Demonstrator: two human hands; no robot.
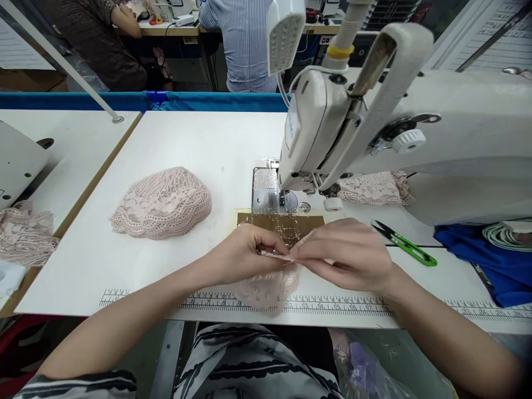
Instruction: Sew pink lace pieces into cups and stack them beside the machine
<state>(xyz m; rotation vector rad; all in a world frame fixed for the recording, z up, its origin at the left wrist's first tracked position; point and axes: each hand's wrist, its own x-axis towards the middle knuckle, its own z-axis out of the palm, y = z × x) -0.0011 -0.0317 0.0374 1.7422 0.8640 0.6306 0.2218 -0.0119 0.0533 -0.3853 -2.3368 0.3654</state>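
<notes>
A piece of pale pink lace fabric point(266, 291) hangs from my fingers over the table's front edge ruler. My left hand point(245, 252) pinches its upper edge between thumb and fingers. Right beside it, my right hand point(344, 252) pinches the same edge, and the fingertips of both hands nearly meet. Just beyond them are the sewing machine's metal needle plate point(266, 197) and a brown strip point(274, 223) on the tabletop. The sewing machine point(320, 122) stands behind my right hand. Part of the lace is hidden behind my fingers.
A stack of pink lace pieces point(162, 202) lies to the left, and more lace point(376, 187) lies under the machine arm. Green-handled thread snips point(409, 246) rest at right near a blue cloth point(499, 271). Another lace pile point(27, 235) is at far left. Two people sit beyond the table.
</notes>
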